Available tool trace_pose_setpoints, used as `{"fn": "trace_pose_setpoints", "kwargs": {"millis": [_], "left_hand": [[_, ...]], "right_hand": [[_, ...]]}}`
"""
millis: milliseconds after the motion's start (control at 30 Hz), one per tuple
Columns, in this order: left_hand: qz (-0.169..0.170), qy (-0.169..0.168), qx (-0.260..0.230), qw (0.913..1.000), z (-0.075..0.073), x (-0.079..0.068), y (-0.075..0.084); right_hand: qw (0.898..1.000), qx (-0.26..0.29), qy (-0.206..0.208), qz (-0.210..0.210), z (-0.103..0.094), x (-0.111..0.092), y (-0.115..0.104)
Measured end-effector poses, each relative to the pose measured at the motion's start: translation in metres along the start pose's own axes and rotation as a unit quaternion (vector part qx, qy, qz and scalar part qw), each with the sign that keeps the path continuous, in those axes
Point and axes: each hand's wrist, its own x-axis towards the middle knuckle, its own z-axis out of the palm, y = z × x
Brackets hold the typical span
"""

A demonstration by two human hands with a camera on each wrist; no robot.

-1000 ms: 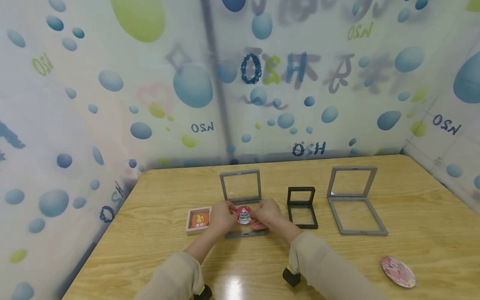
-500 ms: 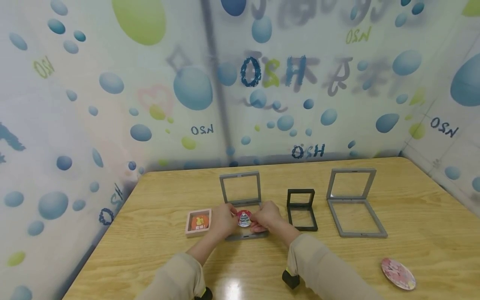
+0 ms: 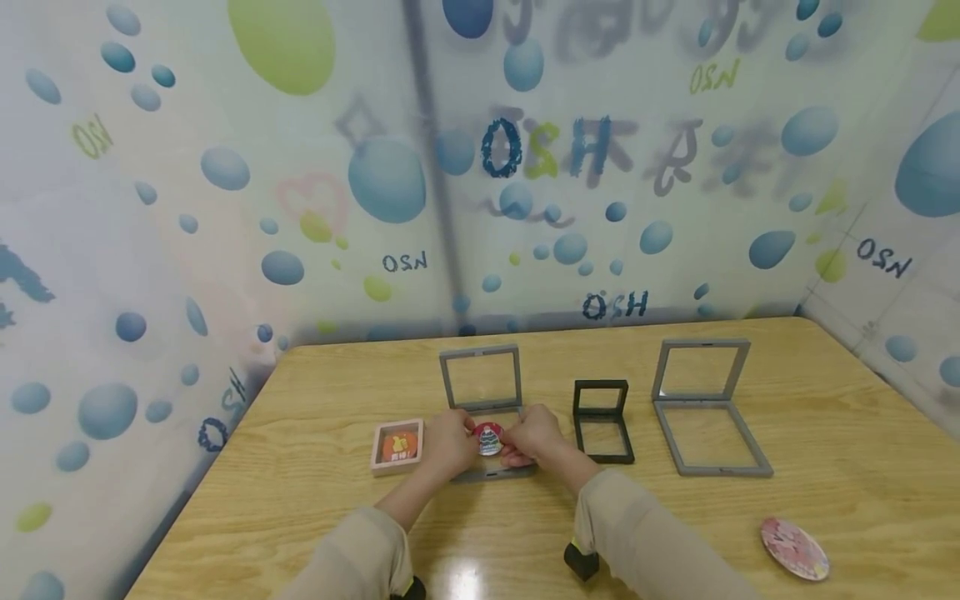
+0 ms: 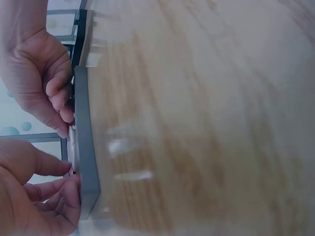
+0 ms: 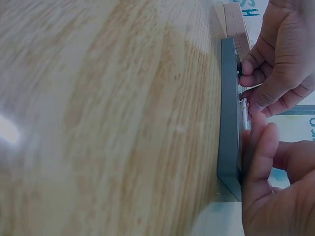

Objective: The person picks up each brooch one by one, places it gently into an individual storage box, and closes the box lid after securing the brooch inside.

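A round red badge [image 3: 490, 438] with a snowy tree picture lies over the lower half of an opened grey display frame [image 3: 491, 476]. My left hand [image 3: 448, 445] pinches its left edge between thumb and fingers. At the opposite edge, my right hand [image 3: 537, 435] pinches it too. In the left wrist view, the thin badge [image 4: 73, 147] shows edge-on just above the frame's grey rim [image 4: 87, 147]. Fingers hide part of the badge's sides. The frame's clear upper half [image 3: 482, 377] stands upright behind the hands.
Left of the hands sits a pink-framed box [image 3: 397, 447] holding an orange badge. To the right stand an opened black frame [image 3: 603, 422] and a larger opened grey frame [image 3: 711, 408]. A pink oval badge [image 3: 795, 548] lies near the front right on the wooden table [image 3: 337, 392].
The hands and the red badge stay in nearly the same place over the grey frame. The whole view shifts slightly downward as the head camera tilts.
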Motion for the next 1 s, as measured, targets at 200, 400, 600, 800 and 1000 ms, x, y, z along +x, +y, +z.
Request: {"fn": "trace_pose_setpoints", "kwargs": {"millis": [200, 400, 600, 800, 1000], "left_hand": [[-0.019, -0.033, 0.022, 0.999, -0.003, 0.0, 0.002], [-0.04, -0.049, 0.037, 0.9973, -0.005, 0.0, 0.003], [-0.032, -0.045, 0.052, 0.9971, -0.015, 0.002, 0.002], [-0.035, -0.03, 0.01, 0.9989, -0.043, 0.012, -0.002], [-0.095, -0.029, -0.104, 0.9896, -0.065, 0.024, -0.008]], "right_hand": [[1.0, 0.003, -0.008, -0.005, 0.0, -0.001, 0.002], [1.0, -0.006, -0.007, -0.012, 0.0, 0.0, 0.003], [0.999, -0.035, 0.009, -0.016, 0.0, -0.002, 0.002], [0.995, -0.086, 0.024, -0.051, -0.002, -0.01, 0.0], [0.985, -0.143, 0.025, -0.097, -0.008, -0.021, 0.001]]}}
